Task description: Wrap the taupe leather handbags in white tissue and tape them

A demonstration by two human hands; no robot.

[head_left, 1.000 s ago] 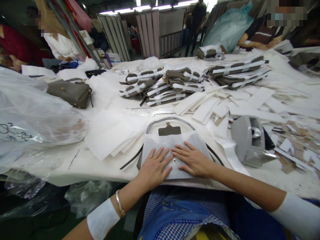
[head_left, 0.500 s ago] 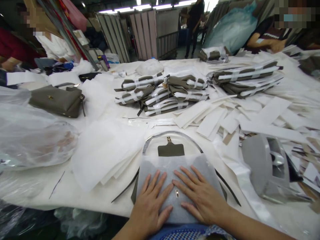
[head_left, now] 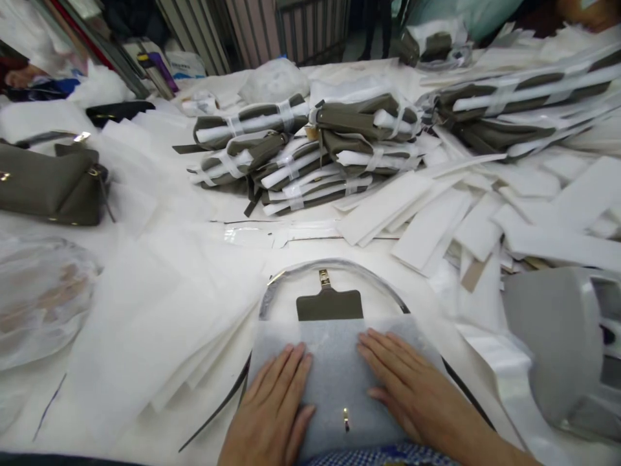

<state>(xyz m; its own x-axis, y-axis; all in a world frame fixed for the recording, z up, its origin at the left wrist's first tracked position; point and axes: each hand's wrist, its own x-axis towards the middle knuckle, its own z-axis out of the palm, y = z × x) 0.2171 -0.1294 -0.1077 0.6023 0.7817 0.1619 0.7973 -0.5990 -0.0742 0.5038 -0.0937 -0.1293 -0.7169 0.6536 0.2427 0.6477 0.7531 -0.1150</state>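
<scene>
White-topped worktable (head_left: 136,440); striped panels (head_left: 255,29) upright behind; greyish floor (head_left: 356,46) beside them.

Btwn L hand (head_left: 272,404) and R hand (head_left: 417,391), a gap is offered over the sheet-covered handbag (head_left: 334,362), broken by a gold clasp (head_left: 345,419). Fwd of the handle (head_left: 265,301), tabletop (head_left: 383,255) can be crossed until blocked by stacked olive bags (head_left: 363,123). R side's obstructed by a grey machine (head_left: 548,336); L is passable over flat white sheets (head_left: 145,304).

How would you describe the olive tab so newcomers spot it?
On the white table, the left hand and right hand rest on a pale sheet. Beyond its far edge, framed by an arched handle, shows the olive tab. Unlike that handle, it is broad, with a gold clasp.
</scene>
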